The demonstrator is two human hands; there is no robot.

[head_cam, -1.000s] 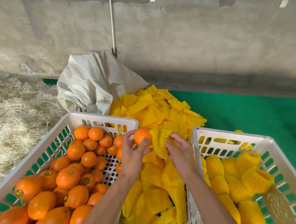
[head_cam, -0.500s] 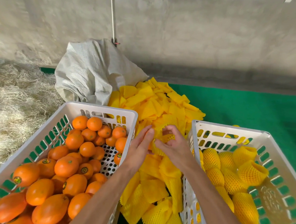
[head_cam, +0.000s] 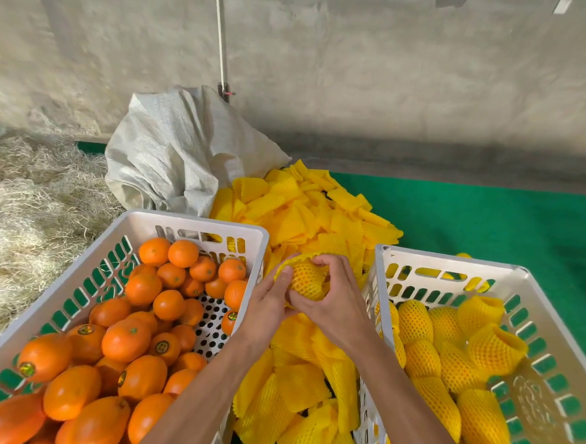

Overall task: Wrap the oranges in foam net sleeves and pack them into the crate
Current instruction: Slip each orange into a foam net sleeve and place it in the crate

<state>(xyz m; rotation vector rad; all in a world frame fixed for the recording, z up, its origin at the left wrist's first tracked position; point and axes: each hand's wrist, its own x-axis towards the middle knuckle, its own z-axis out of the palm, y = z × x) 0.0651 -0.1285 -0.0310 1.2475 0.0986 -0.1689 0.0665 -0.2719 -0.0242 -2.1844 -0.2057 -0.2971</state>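
two white slotted plastic crates [head_cam: 195, 224] flank a heap of flat yellow foam net sleeves [head_cam: 305, 215]. between them, right hand [head_cam: 334, 303] grips the netted orange [head_cam: 307, 281]; left hand [head_cam: 268, 301] presses straight fingers, likely seating the sleeve.

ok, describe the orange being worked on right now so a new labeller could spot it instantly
Start at the two white crates, the left crate of bare oranges and the right crate of wrapped ones; look at the gap between their far ends, above the yellow sleeve pile. The netted orange sits there between the left hand and right hand. It alone is held, off every pile.
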